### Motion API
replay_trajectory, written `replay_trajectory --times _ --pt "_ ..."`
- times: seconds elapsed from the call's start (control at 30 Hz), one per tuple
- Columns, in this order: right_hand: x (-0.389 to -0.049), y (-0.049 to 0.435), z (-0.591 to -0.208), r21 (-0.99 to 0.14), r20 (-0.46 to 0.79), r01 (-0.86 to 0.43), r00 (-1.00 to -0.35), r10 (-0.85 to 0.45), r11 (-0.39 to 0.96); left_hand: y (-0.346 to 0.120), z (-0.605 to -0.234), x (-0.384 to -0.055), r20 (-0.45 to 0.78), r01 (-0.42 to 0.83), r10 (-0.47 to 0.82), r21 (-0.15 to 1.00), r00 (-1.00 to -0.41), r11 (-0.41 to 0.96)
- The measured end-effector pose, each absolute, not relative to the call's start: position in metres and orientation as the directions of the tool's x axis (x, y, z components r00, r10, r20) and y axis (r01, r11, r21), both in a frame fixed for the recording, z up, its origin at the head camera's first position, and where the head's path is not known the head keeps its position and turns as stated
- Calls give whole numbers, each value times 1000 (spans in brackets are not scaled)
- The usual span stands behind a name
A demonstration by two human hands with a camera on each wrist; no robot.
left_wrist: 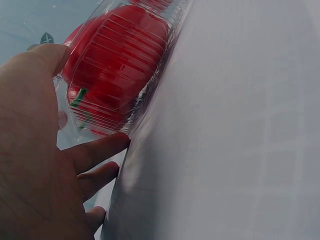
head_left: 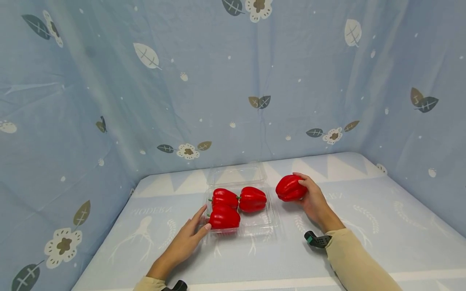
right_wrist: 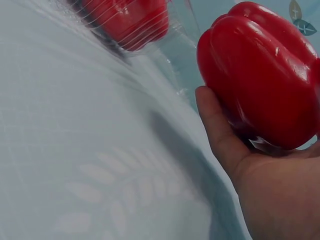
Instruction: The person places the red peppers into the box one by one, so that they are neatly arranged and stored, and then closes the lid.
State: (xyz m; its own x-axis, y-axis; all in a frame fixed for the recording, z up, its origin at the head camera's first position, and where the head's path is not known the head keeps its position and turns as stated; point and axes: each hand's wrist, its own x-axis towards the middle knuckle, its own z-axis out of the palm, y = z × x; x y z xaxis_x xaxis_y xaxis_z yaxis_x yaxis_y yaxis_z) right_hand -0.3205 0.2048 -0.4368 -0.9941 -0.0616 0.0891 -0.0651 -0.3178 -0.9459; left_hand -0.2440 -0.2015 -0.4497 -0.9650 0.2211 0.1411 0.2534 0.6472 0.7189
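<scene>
A clear plastic clamshell box lies with its lid folded back on the table. Inside it are three red bell peppers with green stems; one bell pepper is at the front left, another bell pepper at the right. My left hand is at the box's front left corner, thumb at the rim and fingers extended along the side, as the left wrist view shows. To the right of the box my right hand grips another red bell pepper, held above the table with its shadow below.
The transparent lid lies behind the box, towards the back curtain. A pale patterned cloth covers the table. Curtains also stand at the left and right sides.
</scene>
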Motion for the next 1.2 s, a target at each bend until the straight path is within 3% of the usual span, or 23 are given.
replay_trajectory --times 0.7,1.2 --pt "-319 201 -434 -967 87 -83 -996 -9 -240 -200 -448 -243 133 244 217 727 -967 642" --pt "-317 201 -432 -960 83 -92 -996 45 -264 -201 -449 -243 129 241 217 729 -968 640"
